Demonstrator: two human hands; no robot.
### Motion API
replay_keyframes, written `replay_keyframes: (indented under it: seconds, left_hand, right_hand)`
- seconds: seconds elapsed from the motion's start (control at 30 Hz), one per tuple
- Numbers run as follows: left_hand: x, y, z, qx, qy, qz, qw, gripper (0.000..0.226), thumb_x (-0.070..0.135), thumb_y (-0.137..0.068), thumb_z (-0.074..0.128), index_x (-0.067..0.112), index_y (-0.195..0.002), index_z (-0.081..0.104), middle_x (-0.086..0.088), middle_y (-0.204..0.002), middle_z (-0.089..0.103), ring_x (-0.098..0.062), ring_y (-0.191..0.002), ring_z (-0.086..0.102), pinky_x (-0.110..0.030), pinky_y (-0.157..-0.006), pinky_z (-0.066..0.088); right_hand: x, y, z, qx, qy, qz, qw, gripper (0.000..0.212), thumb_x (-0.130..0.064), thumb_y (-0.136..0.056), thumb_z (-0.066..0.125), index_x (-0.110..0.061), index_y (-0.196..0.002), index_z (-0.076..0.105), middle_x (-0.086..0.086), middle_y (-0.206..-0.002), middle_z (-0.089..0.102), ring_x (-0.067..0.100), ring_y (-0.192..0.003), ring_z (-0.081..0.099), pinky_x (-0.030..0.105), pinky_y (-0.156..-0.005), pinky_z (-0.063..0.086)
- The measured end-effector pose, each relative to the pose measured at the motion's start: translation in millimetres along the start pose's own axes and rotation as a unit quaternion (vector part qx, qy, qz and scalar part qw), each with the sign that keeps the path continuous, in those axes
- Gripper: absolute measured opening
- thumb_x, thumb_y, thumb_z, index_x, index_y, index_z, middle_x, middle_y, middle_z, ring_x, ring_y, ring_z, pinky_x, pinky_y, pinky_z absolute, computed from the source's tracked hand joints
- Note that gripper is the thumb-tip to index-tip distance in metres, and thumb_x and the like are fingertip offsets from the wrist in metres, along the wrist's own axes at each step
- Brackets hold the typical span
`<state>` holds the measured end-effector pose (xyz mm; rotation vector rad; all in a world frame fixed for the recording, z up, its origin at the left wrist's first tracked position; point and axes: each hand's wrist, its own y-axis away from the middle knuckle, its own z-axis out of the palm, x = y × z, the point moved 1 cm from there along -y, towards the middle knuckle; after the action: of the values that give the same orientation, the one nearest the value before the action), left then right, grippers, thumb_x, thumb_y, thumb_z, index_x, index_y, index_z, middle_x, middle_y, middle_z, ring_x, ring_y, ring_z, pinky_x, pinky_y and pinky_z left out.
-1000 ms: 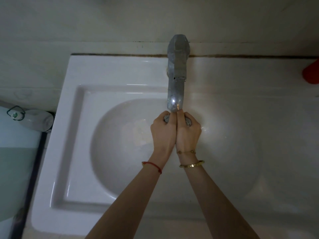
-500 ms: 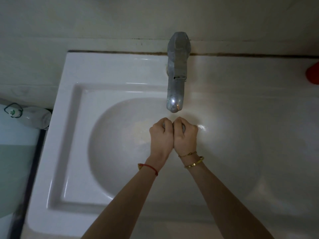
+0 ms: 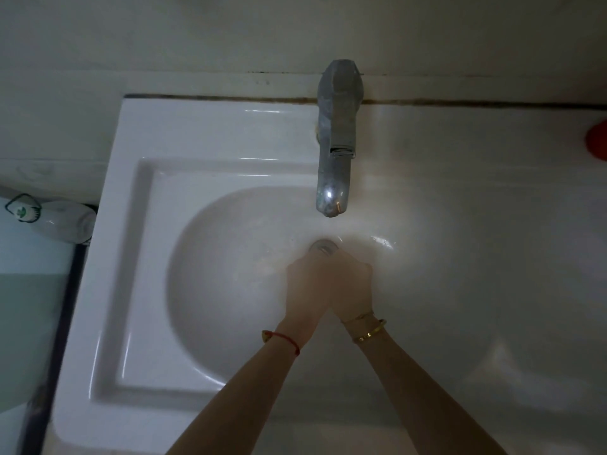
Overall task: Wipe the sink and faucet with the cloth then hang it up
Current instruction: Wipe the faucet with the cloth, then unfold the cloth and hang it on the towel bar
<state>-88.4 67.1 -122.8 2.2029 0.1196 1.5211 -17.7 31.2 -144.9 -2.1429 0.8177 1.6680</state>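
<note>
Two hands sit pressed side by side in the bowl of the sink (image 3: 131,290), just in front of the drain (image 3: 324,247) and below the spout of the faucet (image 3: 338,142). Left hand (image 3: 308,284) and right hand (image 3: 353,287) are motion-blurred; whether the fingers are curled or hold anything cannot be told. No cloth is visible anywhere in view, so its location is unconfirmed; it may be balled under the hands, but that is unverified.

Assessment: a cloth would be light, soft and limp, heavier and prone to dripping if wet. Best taken bunched in the palm for wiping, and by a corner or edge for hanging. The glazed bowl looks slick and offers little friction; the metal faucet is rigid and fixed at the back edge.

Also noted: a white bottle (image 3: 62,221) beyond the left edge, a red object (image 3: 597,139) near the far right corner.
</note>
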Motion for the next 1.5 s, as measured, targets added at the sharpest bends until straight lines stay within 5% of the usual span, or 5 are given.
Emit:
replay_keyframes:
  seconds: [0.3, 0.47, 0.8, 1.17, 1.5]
  left_hand:
    - [4.9, 2.4, -8.5, -0.052, -0.106, 0.065, 0.991, 0.036, 0.026, -0.087, 0.038, 0.002, -0.065, 0.054, -0.013, -0.053, 0.055, -0.018, -0.047, 0.047, -0.039, -0.046, 0.037]
    - [40.3, 9.4, -30.9, -0.088, -0.144, 0.032, 0.985, 0.031, 0.03, -0.1, 0.045, 0.026, -0.07, 0.048, 0.005, -0.064, 0.057, -0.01, -0.058, 0.054, -0.023, -0.051, 0.039]
    - [99.4, 83.2, -100.4, -0.214, 0.023, -0.068, 0.974, 0.036, 0.016, -0.084, 0.077, 0.011, -0.117, 0.062, -0.006, -0.113, 0.063, -0.021, -0.099, 0.067, -0.041, -0.085, 0.061]
    - [79.3, 162.2, -219.6, -0.025, -0.024, -0.045, 0.998, 0.05, 0.047, -0.062, 0.087, 0.015, -0.082, 0.055, -0.011, -0.096, 0.064, -0.025, -0.089, 0.062, -0.046, -0.084, 0.053]
    - [13.7, 221.8, -411.7, 0.062, 0.119, -0.04, 0.99, 0.042, 0.017, -0.072, 0.084, 0.016, -0.099, 0.052, -0.008, -0.102, 0.062, -0.022, -0.094, 0.061, -0.037, -0.079, 0.053]
  right_hand:
    - [-3.9, 2.4, -12.6, -0.043, 0.041, -0.032, 0.998, 0.033, -0.032, -0.095, 0.036, -0.02, -0.067, 0.048, -0.013, -0.05, 0.042, 0.006, -0.043, 0.038, 0.021, -0.047, 0.031]
    - [-40.3, 6.9, -31.5, -0.081, 0.079, 0.052, 0.992, 0.03, -0.047, -0.096, 0.044, -0.024, -0.082, 0.055, -0.008, -0.071, 0.062, 0.011, -0.068, 0.061, 0.03, -0.064, 0.049]
    - [-131.7, 56.8, -93.8, -0.127, -0.146, 0.219, 0.956, 0.017, -0.007, -0.092, 0.059, -0.015, -0.105, 0.065, 0.006, -0.109, 0.067, 0.016, -0.099, 0.064, 0.031, -0.082, 0.053]
    - [-188.9, 103.7, -31.4, -0.187, 0.041, 0.047, 0.98, 0.022, -0.023, -0.087, 0.071, -0.016, -0.092, 0.051, 0.009, -0.095, 0.064, 0.02, -0.086, 0.063, 0.032, -0.071, 0.055]
    - [-269.3, 186.4, 150.1, -0.466, 0.054, -0.056, 0.881, 0.017, -0.01, -0.084, 0.073, -0.004, -0.097, 0.063, 0.009, -0.095, 0.067, 0.015, -0.088, 0.063, 0.022, -0.071, 0.052]
